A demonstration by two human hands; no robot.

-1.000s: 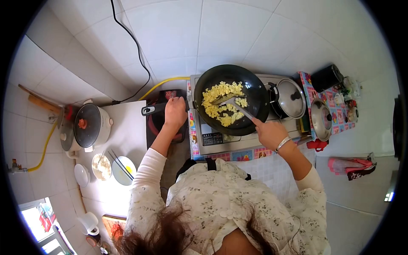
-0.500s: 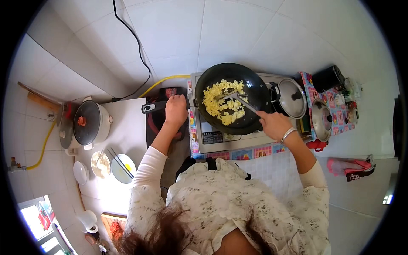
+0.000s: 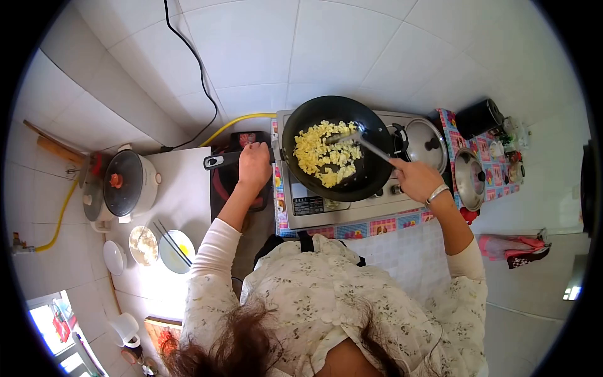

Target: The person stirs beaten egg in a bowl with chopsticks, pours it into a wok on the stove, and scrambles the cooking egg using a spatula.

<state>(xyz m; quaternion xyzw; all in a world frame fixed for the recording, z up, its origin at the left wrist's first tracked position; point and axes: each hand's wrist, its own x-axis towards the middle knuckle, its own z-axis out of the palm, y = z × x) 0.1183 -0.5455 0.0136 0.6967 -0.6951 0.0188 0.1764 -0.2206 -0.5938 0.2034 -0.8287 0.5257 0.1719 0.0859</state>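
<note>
A black wok [image 3: 372,179] rests on the steel gas stove, with crumbled yellow scrambled egg [image 3: 311,157] spread over its left and middle part. Closed around the wok's black handle is my left hand [image 3: 255,168], left of the pan. My right hand [image 3: 417,180], at the wok's lower right rim, grips the handle of a metal spatula [image 3: 375,148]. The spatula's blade lies among the upper pieces of egg and is partly covered by them.
Right of the wok is a lidded pot [image 3: 424,147], then a loose steel lid [image 3: 469,180]. On the left counter stand a lidded white cooker [image 3: 143,182], a bowl with chopsticks [image 3: 173,259] and a bowl of white food [image 3: 144,245]. A yellow hose [image 3: 229,124] runs behind.
My right hand has moved slightly right with the spatula, whose blade has shifted up through the egg. My left hand still holds the wok handle. The whole view has shifted a little.
</note>
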